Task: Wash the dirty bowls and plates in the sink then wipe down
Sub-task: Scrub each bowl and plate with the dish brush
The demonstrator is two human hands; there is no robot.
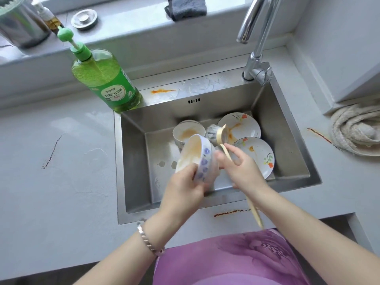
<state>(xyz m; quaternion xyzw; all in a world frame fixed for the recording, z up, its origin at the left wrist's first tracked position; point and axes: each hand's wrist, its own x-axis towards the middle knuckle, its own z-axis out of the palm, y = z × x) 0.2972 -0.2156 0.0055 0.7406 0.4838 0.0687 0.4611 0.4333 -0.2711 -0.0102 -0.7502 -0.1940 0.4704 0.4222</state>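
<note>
Head view: grips a sauce-smeared bowl [196, 156] tilted on its side above the sink [141, 128], left hand [183, 183] curled round its rim and blue-flowered wall. Holds the wooden handle of a dish brush [214, 132] between thumb and fingers of the right hand [243, 168], bristle head raised just beyond the bowl. Farther in the basin, a 2nd dirty bowl [188, 131] at left, 2 stained plates at right: far plate [244, 121], near plate [259, 154], edges overlapping. Green soap bottle [107, 81] at the sink's far-left corner, tap [255, 36] far right, rolled rag [355, 128] on the right counter

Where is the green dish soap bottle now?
In the head view, the green dish soap bottle stands upright at the back left corner of the sink, well to the left of the faucet.
</note>
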